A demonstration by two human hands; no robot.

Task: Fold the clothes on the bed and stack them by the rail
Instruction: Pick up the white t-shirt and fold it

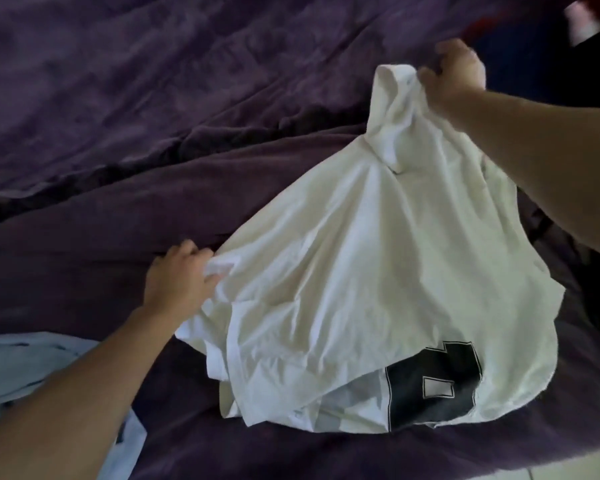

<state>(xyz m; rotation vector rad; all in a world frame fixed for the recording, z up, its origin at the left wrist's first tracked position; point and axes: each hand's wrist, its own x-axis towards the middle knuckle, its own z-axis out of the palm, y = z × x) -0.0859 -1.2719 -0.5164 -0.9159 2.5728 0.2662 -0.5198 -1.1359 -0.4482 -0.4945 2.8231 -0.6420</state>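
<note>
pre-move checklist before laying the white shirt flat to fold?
1. Grip of left hand on the shirt edge: ok.
2. Grip of right hand on the shirt's top corner: ok.
3. Shirt spread flat: not ok, it is bunched and doubled under near the black print.
4. Bare bed cover to lay it on: ok, there is room beyond the shirt.
5. Blue garment apart from the shirt: ok, cover shows between them.
6. Rail and stack spot: cannot tell, not in view.
</note>
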